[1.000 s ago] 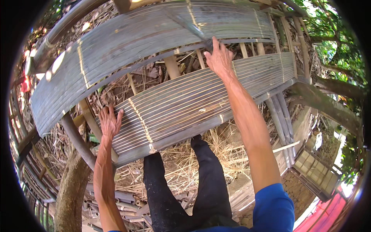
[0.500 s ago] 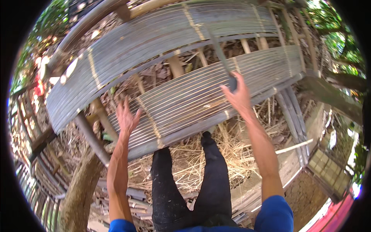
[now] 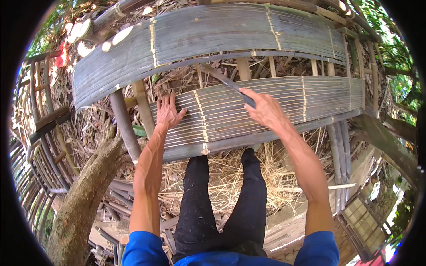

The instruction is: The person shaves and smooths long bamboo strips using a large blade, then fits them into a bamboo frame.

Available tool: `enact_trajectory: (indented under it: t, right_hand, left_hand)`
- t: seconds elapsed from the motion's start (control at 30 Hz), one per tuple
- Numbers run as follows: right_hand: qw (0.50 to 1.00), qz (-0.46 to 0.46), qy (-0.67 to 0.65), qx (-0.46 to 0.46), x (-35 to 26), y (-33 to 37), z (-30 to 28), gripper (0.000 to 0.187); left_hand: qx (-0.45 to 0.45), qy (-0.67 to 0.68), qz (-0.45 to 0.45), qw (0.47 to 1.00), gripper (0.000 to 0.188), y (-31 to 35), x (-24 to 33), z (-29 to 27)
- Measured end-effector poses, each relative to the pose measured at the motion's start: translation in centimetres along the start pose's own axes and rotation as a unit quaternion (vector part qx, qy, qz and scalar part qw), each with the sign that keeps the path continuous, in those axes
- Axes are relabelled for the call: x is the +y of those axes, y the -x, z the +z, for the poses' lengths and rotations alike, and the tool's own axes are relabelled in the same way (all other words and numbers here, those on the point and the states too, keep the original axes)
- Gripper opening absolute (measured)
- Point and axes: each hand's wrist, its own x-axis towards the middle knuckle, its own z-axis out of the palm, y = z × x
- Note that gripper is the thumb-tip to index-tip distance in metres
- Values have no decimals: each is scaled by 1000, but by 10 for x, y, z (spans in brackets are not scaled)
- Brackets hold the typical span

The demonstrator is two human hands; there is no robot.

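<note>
My right hand (image 3: 266, 108) is wrapped round the dark handle of a machete (image 3: 222, 79). Its blade points to the far left, above the far edge of a split-bamboo bench seat (image 3: 262, 95). Pale gaps run lengthwise between the seat's grey strips, with light cross bands over them. At the seat's left end my left hand (image 3: 167, 113) lies palm down, fingers spread, holding nothing. Beyond the seat stretches a wider grey bamboo panel (image 3: 213, 35) with similar pale bands, separated from it by an open gap.
Bamboo posts (image 3: 124, 124) hold up the left end. A tree trunk (image 3: 84, 199) slants at the lower left, near a bamboo fence (image 3: 37, 168). Straw (image 3: 284, 186) covers the ground by my feet. A slatted crate-like thing (image 3: 364, 221) stands at the lower right.
The machete has swung from pointing away to pointing far left. My left hand, raised near the seat's left end before, now lies flat there. The whole view has shifted.
</note>
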Motion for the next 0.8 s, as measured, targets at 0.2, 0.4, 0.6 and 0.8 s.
enact_trajectory:
  t: [0.2,0.4,0.6,0.8]
  right_hand:
    - [999,-3,19,-35,13,39,-1,50]
    - [975,98,-143,141,67,172,69,46]
    - [898,279,-298,166,87,297,164,52]
    - [804,372,-405,227,109,387,238,55]
  left_hand:
    - [-76,30,-12,997,106,-1,-1,-7]
    - [-47,-27,32,998,103,18,18,-20]
    - [-80,-9,42,996,50,30,62,-16]
    - [-189,27,73,979,42,34,201,-13]
